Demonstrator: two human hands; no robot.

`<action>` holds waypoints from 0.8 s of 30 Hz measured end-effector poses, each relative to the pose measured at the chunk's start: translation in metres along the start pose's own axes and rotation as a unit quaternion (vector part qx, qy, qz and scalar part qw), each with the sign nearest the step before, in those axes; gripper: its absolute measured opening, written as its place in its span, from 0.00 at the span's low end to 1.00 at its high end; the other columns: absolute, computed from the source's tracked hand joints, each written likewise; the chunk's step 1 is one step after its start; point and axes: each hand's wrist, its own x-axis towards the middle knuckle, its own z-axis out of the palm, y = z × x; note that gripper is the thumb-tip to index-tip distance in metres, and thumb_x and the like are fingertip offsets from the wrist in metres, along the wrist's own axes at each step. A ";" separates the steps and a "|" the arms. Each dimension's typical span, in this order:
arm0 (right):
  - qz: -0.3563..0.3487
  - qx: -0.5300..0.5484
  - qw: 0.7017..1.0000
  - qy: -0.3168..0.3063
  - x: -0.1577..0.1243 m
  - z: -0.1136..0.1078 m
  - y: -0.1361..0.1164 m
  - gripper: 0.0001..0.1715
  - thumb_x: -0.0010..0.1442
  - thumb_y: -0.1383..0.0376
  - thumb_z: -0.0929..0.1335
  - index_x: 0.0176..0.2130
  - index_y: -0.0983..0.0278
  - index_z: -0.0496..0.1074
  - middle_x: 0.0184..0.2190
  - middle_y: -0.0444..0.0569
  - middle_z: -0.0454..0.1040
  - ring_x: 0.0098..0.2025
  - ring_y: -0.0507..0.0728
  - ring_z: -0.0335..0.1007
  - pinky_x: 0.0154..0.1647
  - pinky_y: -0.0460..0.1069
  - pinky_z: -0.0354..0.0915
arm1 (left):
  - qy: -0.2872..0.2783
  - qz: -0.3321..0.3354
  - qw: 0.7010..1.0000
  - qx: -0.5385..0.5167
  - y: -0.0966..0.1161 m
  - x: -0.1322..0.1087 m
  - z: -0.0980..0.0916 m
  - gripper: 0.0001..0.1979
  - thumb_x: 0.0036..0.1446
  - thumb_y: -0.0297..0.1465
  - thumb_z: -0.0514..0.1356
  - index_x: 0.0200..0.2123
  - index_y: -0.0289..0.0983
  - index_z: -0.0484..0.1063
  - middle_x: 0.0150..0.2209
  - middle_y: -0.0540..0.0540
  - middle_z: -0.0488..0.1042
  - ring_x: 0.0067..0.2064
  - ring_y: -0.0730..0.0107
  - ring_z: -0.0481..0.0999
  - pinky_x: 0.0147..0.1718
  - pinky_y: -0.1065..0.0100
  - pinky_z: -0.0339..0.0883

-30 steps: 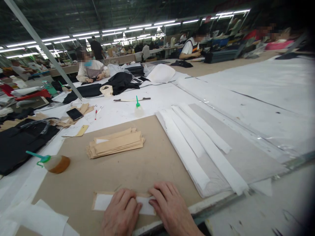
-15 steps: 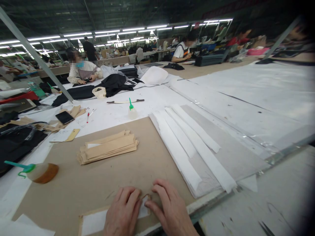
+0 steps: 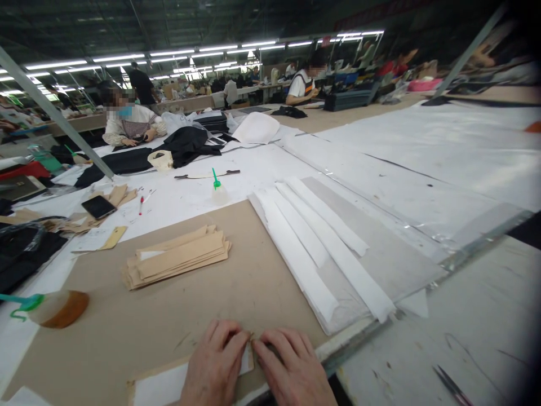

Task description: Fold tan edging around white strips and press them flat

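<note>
A tan strip of material with a white strip [image 3: 158, 386] laid on it lies near the front edge of the brown board [image 3: 253, 293]. My left hand [image 3: 215, 361] rests across this strip, its thumb and fingertips drawn together on the upper edge near the right end. My right hand [image 3: 291, 361] closes on the corner of that same end, fingertips almost meeting those of the left. A small folded bit shows between them; the fingers hide the rest. Farther back on the board sits a stack of tan strips [image 3: 181, 259].
Long white strips [image 3: 304, 248] lie at the right on a clear sheet. At the left is a tipped squeeze bottle [image 3: 63, 310] with amber liquid; another bottle [image 3: 218, 192] stands behind. Metal points of a tool [image 3: 450, 383] show lower right. A co-worker [image 3: 131, 121] sits across the table.
My right hand has come in toward the left, its raised fingers lowering and closing on the strip's end. My left fingertips have pinched in there too. The view has shifted slightly.
</note>
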 end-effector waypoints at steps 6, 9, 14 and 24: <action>-0.002 0.002 0.999 -0.033 0.000 -0.006 0.002 0.19 0.74 0.65 0.57 0.49 0.62 0.75 0.41 0.51 0.76 0.41 0.60 0.67 0.42 0.54 0.62 | 0.040 0.073 0.992 0.097 -0.004 -0.008 0.013 0.19 0.71 0.28 0.42 0.52 0.36 0.71 0.44 0.40 0.74 0.43 0.60 0.71 0.42 0.61 0.72; 0.000 0.004 0.999 -0.047 0.000 -0.009 0.003 0.18 0.73 0.66 0.58 0.50 0.62 0.74 0.41 0.50 0.76 0.41 0.60 0.67 0.42 0.54 0.62 | 0.056 0.094 0.982 0.153 -0.004 -0.011 0.017 0.21 0.72 0.28 0.39 0.53 0.35 0.71 0.45 0.40 0.74 0.46 0.57 0.72 0.43 0.57 0.70; 0.002 0.004 0.999 -0.053 -0.001 -0.009 0.003 0.17 0.73 0.67 0.59 0.50 0.61 0.74 0.42 0.50 0.76 0.41 0.60 0.67 0.41 0.55 0.62 | 0.023 0.024 0.996 0.084 0.001 -0.006 0.010 0.15 0.71 0.27 0.44 0.48 0.38 0.70 0.45 0.42 0.74 0.45 0.59 0.72 0.44 0.58 0.71; 0.015 0.016 0.998 -0.061 -0.003 -0.006 0.003 0.18 0.74 0.63 0.57 0.49 0.62 0.74 0.42 0.50 0.76 0.41 0.61 0.66 0.40 0.55 0.60 | 0.008 0.022 0.999 0.048 0.002 -0.002 0.009 0.14 0.70 0.27 0.49 0.53 0.41 0.70 0.46 0.42 0.73 0.45 0.58 0.72 0.44 0.58 0.74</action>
